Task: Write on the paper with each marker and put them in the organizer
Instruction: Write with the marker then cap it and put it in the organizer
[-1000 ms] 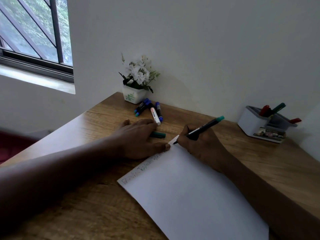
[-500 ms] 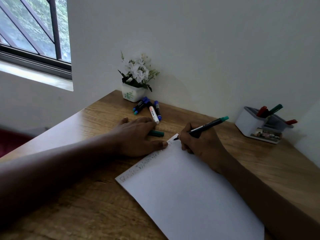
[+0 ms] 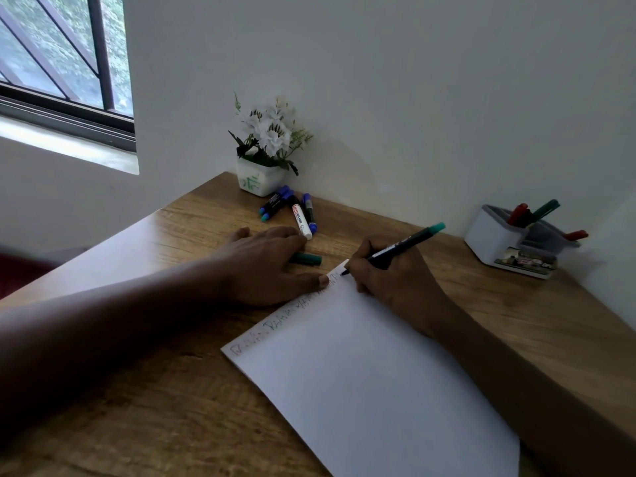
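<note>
A white sheet of paper (image 3: pixel 371 380) lies on the wooden desk, with a line of writing along its upper-left edge. My right hand (image 3: pixel 395 280) grips a black marker with a green end (image 3: pixel 402 244), its tip touching the paper's far corner. My left hand (image 3: pixel 268 266) lies flat, fingers spread, its thumb on the paper's edge; a green cap (image 3: pixel 306 258) lies partly under its fingers. Several loose markers (image 3: pixel 296 211) lie in a cluster behind my left hand. The white organizer (image 3: pixel 495 242) at the right holds red and green markers.
A white pot of white flowers (image 3: pixel 265 156) stands against the wall behind the loose markers. The wall runs along the desk's far edge. A window (image 3: pixel 65 63) is at the upper left. Bare wood shows between the paper and the organizer.
The marker tip has shifted slightly along the paper's far corner. My left hand stays flat at the paper's edge.
</note>
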